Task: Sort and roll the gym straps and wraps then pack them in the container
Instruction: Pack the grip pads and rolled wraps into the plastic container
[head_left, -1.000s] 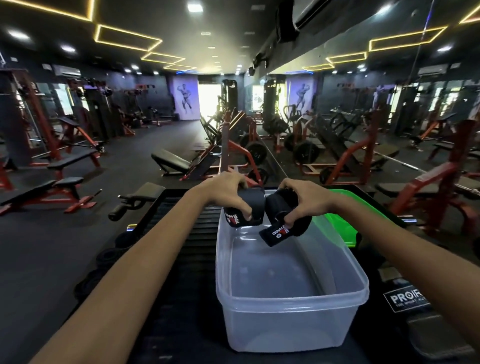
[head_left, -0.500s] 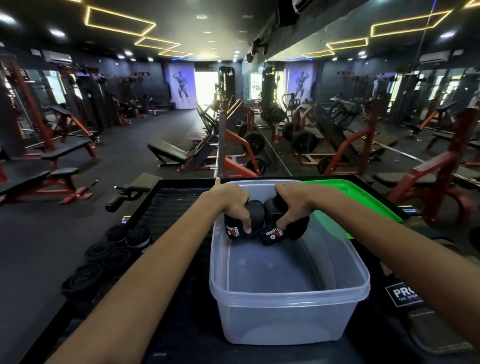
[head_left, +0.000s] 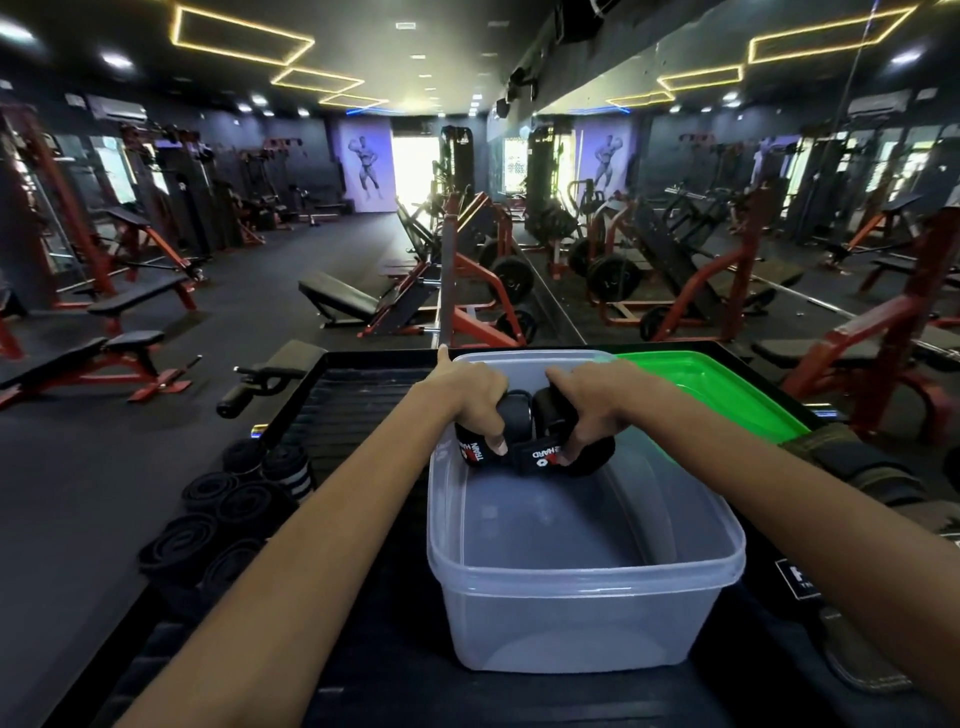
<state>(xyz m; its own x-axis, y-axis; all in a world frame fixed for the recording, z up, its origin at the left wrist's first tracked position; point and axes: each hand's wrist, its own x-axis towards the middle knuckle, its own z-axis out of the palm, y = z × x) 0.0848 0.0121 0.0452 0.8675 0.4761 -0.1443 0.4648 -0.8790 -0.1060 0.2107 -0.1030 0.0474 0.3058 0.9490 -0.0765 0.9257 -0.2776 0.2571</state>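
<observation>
Black rolled wraps, one in each hand, now sit lower than a moment ago: a second back they were held above the far rim of the clear plastic container, and now both have dropped past that rim into its far end. The left hand curls its fingers round the left wrap, thumb stretched out along the container's back edge. The right hand grips the right wrap the same way, fingertips pinching over the printed band with white and red lettering. The two rolls touch each other between the hands, and neither seems to rest on the bottom yet, though the cloudy wall makes that hard to tell.

So packing has begun, with these as the first pair going in; the rest of the container shows nothing else inside. More black rolls lie bunched on the dark mat to the left, well apart from the container, so most of the packing is probably still ahead. A green lid lies just behind the container on the right, and an olive strap lies unrolled beside the right forearm, likely still needing rolling.
</observation>
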